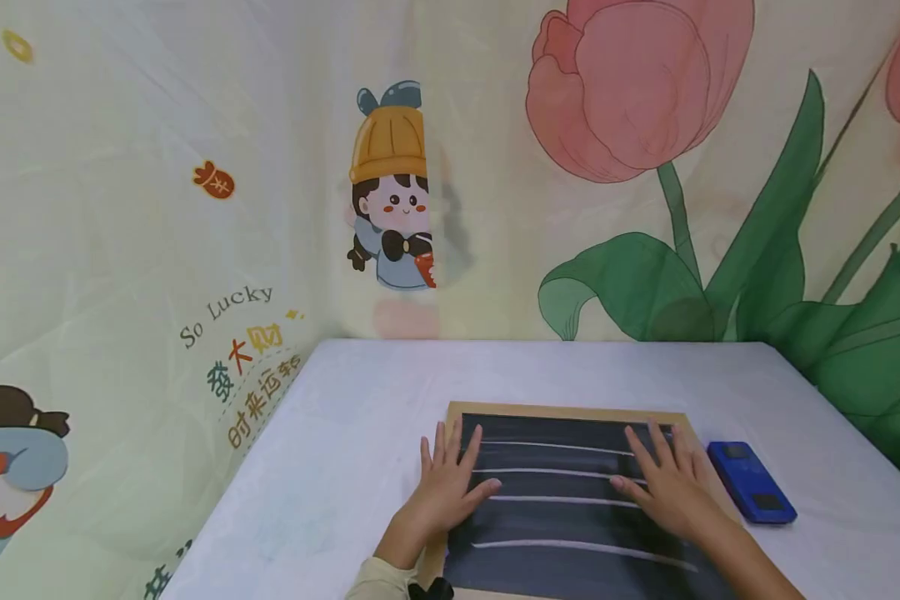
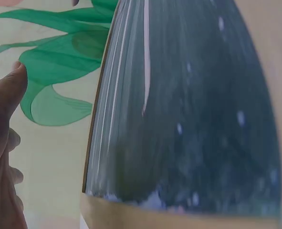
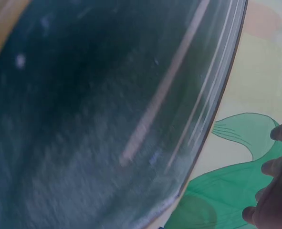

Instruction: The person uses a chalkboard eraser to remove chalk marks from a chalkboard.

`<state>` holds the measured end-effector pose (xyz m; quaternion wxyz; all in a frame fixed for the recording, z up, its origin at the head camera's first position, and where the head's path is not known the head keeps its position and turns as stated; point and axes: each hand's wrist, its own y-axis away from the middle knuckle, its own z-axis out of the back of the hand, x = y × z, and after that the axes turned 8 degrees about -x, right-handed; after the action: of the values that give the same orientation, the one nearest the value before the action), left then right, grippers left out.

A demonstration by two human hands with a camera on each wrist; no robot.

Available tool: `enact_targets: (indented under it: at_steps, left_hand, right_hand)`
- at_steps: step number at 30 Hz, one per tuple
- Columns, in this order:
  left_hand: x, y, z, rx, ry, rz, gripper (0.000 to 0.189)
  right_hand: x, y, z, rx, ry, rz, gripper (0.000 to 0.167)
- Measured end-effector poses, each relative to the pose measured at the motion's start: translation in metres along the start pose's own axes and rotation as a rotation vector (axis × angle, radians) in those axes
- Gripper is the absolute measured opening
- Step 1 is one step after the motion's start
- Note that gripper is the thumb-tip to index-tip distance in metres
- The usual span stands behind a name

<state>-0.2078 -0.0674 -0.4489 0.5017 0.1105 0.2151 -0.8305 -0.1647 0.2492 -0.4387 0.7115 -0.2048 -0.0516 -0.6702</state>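
Note:
A small chalkboard (image 1: 547,525) with a light wooden frame lies on the table, and several white chalk lines run across its dark face. Over its left side my left hand (image 1: 446,492) is spread, with fingers straight and pointing to the back. My right hand (image 1: 675,492) is spread the same way over the right side. Neither hand holds anything. In the left wrist view the thumb and fingers of the left hand (image 2: 2,129) show beside the board (image 2: 203,119). The right wrist view has the right hand (image 3: 279,176) at its edge. Whether the palms touch the board, I cannot tell.
A blue oblong object (image 1: 752,483) with dark patches lies on the white table (image 1: 330,467), just right of the chalkboard. Behind the table hangs a cloth backdrop (image 1: 487,250) printed with tulips and cartoon figures.

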Motion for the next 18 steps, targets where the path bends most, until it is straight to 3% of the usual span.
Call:
enact_targets:
  at_steps: [5,9,13,18]
  left_hand:
    - [0.007,0.003,-0.001,-0.052,0.053,-0.015,0.077]
    - [0.02,-0.002,0.002,-0.066,0.108,0.035,0.079]
    - [0.035,-0.012,0.002,0.032,0.129,0.137,0.08]
    - [0.054,-0.022,-0.001,0.16,0.231,0.218,0.079]
  right_hand:
    - [-0.006,0.002,-0.002,-0.006,0.024,-0.006,0.085]
    - [-0.023,-0.003,0.009,-0.013,0.034,-0.057,0.087]
    - [-0.058,-0.006,0.021,-0.006,0.061,-0.142,0.091]
    - [-0.114,-0.004,0.028,0.043,0.087,-0.203,0.097]
